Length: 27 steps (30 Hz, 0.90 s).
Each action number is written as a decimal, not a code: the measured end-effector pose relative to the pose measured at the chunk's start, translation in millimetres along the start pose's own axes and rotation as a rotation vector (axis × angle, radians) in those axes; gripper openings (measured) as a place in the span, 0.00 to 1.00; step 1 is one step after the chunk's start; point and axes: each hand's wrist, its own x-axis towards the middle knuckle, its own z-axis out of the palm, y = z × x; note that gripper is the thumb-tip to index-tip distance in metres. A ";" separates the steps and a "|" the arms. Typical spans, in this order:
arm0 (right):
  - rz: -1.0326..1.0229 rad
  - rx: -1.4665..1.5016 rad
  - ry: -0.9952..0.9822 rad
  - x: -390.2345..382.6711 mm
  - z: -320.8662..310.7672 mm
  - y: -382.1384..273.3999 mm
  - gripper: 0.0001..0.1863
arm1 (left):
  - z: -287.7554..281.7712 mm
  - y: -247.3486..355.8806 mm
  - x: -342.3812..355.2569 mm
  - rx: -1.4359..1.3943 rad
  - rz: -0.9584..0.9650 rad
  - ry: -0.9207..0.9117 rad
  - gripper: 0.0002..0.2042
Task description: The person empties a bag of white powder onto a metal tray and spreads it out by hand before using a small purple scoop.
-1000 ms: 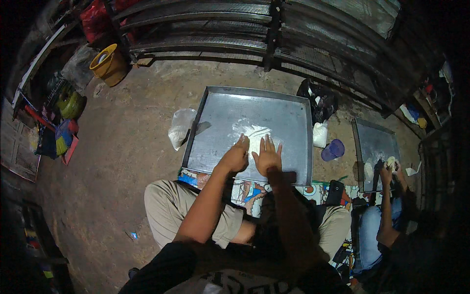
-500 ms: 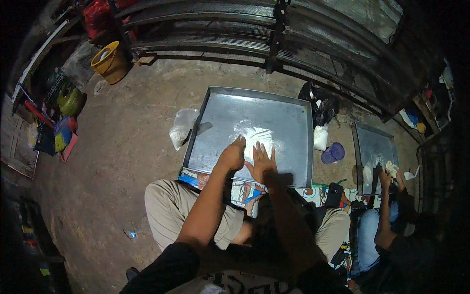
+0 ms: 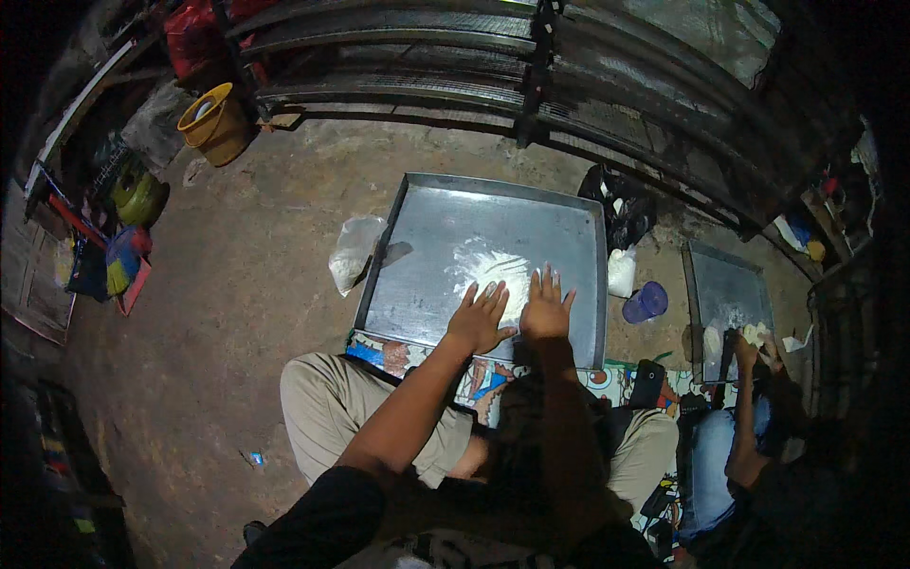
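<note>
In front of me lies a large shallow metal tray [image 3: 502, 194], with a patch of white flour-like powder [image 3: 498, 270] spread near its middle. My left hand [image 3: 479, 325] rests at the near left edge of the powder, palm down with its fingers stretched out. Beside it on the right, my right hand [image 3: 545, 308] is also flat, its fingertips at the powder's right side. Neither hand holds anything. Whether a thin layer of dough lies under the palms cannot be seen.
A clear bag of white powder [image 3: 353, 256] stands left of the tray. To its right are a white bag [image 3: 621, 273], a purple cup [image 3: 646, 302] and a black plastic bag [image 3: 621, 213]. A phone [image 3: 647, 383] lies nearby. Another person's hands [image 3: 747, 356] work pale dough over a second tray [image 3: 725, 275].
Both hands have shifted over the powder: the left now lies flat with fingers spread, and the right has moved rightward. The powder patch looks broader and smoother.
</note>
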 end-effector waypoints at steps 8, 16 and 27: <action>0.043 0.015 -0.032 -1.1 -8.5 1.8 0.36 | -7.0 11.1 0.8 0.108 -0.007 -0.102 0.42; 0.140 -0.018 -0.034 1.9 -12.1 17.0 0.35 | -4.6 13.9 2.6 0.088 0.029 -0.128 0.43; 0.158 0.025 -0.055 1.6 -22.8 22.4 0.37 | -1.6 11.0 2.0 0.080 -0.004 -0.032 0.43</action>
